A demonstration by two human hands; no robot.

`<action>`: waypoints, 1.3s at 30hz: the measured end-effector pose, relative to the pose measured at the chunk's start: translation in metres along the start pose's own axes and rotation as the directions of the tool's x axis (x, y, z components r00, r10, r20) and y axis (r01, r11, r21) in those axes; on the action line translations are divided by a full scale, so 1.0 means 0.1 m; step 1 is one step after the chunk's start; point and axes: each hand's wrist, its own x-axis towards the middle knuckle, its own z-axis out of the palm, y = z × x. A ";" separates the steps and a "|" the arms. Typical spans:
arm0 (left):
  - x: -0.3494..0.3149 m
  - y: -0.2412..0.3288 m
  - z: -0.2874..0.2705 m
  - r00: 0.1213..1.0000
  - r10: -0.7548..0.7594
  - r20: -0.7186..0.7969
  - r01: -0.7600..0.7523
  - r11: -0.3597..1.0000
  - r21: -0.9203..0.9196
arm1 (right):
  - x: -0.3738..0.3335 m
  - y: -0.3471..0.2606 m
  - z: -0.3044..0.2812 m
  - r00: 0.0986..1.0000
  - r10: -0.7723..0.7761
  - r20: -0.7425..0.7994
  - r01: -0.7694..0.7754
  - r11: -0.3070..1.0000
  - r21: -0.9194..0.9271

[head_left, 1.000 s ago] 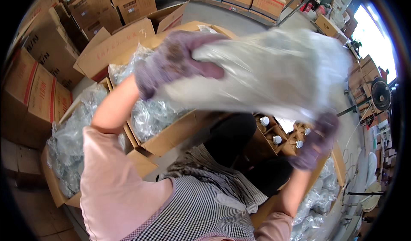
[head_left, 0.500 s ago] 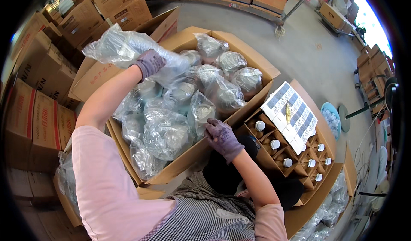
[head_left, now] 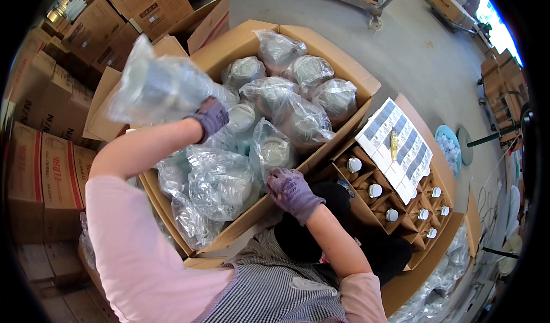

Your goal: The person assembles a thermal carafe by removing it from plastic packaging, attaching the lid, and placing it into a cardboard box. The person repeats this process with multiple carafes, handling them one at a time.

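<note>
At carton (head_left: 332, 51): left fingers (head_left: 216, 107) clench bag (head_left: 169, 88); right fingers (head_left: 277, 181) half-curled.

Two gloved hands (head_left: 213, 116) (head_left: 294, 194), at least seven white caps (head_left: 374, 191), one blue basin (head_left: 447, 127)

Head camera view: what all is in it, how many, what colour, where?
Bagged item: one, clear, upper left
Open carton: one, brown, centre
Bagged pieces: about a dozen, clear, inside the open carton
Divided carton: one, brown, right of centre
Bottles: at least seven, white-capped, in the divided carton
Printed sheet: one, white with dark blocks, over that carton
Small item: one, yellow, on the sheet
Bowl: one, light blue, right side
Stacked cartons: many, brown, left side
Plastic wrap: uncountable, clear, lower right
Apron: one, checked black-and-white, bottom
Sleeves: two, pink, bottom
Left hand: one, purple-gloved, on the bagged item
Right hand: one, purple-gloved, at the open carton's near edge
</note>
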 end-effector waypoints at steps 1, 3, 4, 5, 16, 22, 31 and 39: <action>0.12 -0.04 0.09 0.997 0.071 0.024 -0.073 0.995 0.064 | 0.01 -0.02 0.01 1.000 0.001 0.015 -0.001 1.000 -0.012; 0.33 -0.13 0.23 0.976 0.204 0.082 -0.216 0.959 0.182 | 0.03 -0.01 -0.02 1.000 -0.016 0.014 0.017 1.000 -0.026; 0.42 -0.11 0.29 0.967 0.245 0.070 -0.254 0.951 0.174 | 0.01 0.01 0.01 1.000 -0.023 -0.011 0.023 1.000 -0.019; 0.51 -0.10 0.38 0.957 0.283 0.060 -0.289 0.943 0.167 | 0.00 0.01 0.03 0.999 -0.034 -0.035 0.033 0.999 -0.012; 0.58 0.21 0.54 0.885 0.430 0.179 -0.346 0.865 -0.364 | -0.05 -0.04 -0.04 1.000 0.008 -0.002 -0.008 0.999 0.032; 0.08 -0.65 0.55 0.972 0.183 0.147 0.091 0.282 -0.955 | -0.04 -0.05 -0.02 1.000 -0.007 -0.012 0.008 0.998 0.063; 1.45 0.45 -0.33 0.948 0.003 -0.319 -0.257 0.600 -0.758 | -0.01 -0.01 0.10 0.987 -0.009 -0.160 0.015 0.999 0.035; 1.88 0.78 -0.43 0.957 -0.030 -0.290 -0.210 0.620 -0.756 | 0.27 0.15 0.80 0.950 -0.048 -0.307 0.071 0.995 0.065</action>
